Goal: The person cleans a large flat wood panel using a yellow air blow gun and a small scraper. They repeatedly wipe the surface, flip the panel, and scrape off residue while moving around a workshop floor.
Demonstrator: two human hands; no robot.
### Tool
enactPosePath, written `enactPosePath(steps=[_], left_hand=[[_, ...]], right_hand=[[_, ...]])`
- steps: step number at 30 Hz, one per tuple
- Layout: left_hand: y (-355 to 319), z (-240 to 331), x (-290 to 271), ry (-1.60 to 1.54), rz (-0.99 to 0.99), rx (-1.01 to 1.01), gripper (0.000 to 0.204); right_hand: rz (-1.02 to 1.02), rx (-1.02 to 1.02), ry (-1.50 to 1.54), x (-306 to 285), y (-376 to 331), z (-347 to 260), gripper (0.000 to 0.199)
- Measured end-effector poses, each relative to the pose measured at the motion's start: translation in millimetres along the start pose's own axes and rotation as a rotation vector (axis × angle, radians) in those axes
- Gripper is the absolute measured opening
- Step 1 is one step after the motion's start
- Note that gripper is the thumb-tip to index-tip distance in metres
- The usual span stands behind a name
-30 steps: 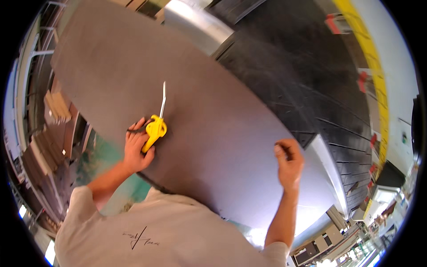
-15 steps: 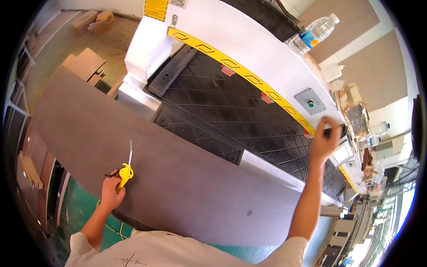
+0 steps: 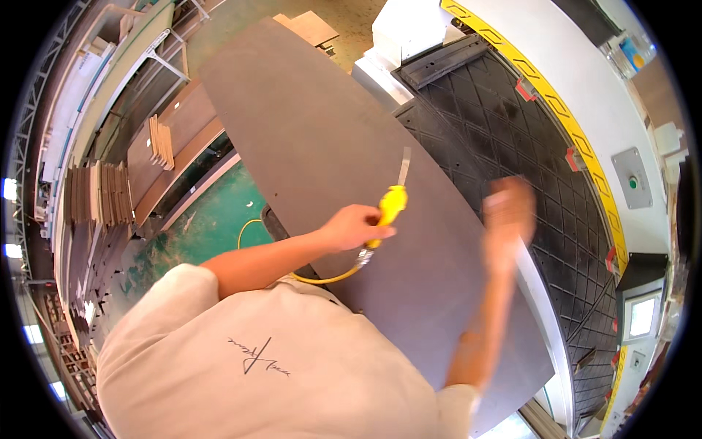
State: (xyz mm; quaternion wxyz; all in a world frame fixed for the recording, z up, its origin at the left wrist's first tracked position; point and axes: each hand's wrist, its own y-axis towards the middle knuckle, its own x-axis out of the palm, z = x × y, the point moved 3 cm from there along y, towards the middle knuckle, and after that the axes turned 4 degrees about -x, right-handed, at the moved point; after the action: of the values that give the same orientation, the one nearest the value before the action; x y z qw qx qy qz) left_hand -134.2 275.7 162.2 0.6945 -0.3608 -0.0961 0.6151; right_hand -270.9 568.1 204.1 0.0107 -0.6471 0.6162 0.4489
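Observation:
My left hand (image 3: 349, 228) is closed around a yellow air blow gun (image 3: 393, 205), whose thin metal nozzle points away from me. From its lower end a yellow hose (image 3: 333, 279) curves back past my shirt. Beneath both lies a long brown-grey board (image 3: 314, 124), and the gun is held above its surface. My right hand (image 3: 510, 212) is raised near the board's right edge, over the black ribbed bed (image 3: 468, 132) of a machine. Motion smears its fingers, so whether it holds anything is hidden.
A white machine beam with a yellow striped edge (image 3: 553, 102) arches over the bed, carrying a green button (image 3: 633, 182). Stacked boards (image 3: 95, 192) and small wooden strips (image 3: 161, 143) stand on the left above a green floor (image 3: 212, 197). More wooden pieces (image 3: 311, 29) lie beyond the board.
The view has swung left, so the board and machine sit further right. My right hand has drawn back from beside the beam's button panel. My left hand still grips the blow gun.

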Motion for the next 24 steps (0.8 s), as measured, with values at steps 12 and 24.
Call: enactPosePath(steps=[12,24], left_hand=[[171,12,41,0.711,0.509,0.679,0.055],[229,4,70,0.896,0.083,1.111,0.052]], right_hand=[[0.168,1.229,1.279,111,-228,-93,0.051],[0.414,1.434,1.035,112,-278,-197,0.059]])
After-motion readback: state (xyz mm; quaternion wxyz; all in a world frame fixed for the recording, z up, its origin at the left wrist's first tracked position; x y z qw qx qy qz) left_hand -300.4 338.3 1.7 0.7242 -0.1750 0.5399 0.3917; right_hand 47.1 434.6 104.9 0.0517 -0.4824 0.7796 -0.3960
